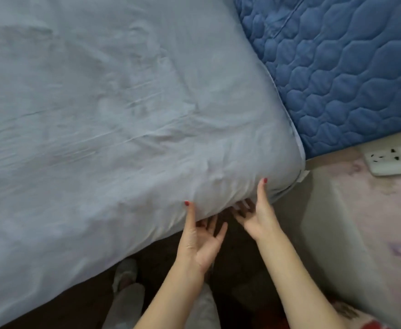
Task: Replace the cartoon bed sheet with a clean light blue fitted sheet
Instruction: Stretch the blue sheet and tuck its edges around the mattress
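Observation:
The light blue fitted sheet [104, 110] lies over the mattress, wrinkled, and wraps round the near right corner. Both my hands are at that corner's lower edge. My left hand [201, 236] has its thumb up against the sheet's side, and its fingers reach straight under the hem, palm up. My right hand [256, 212] is just right of it, thumb laid up the corner and fingers spread beneath the edge, partly blurred. Neither hand plainly curls round the cloth. No cartoon sheet is in view.
A dark blue quilted pad [351, 67] stands against the bed's right side. To the right is a pale patterned wall [361, 222] with a white socket [389, 160]. My slippered foot [124, 274] is on the dark floor [237, 276] below the bed.

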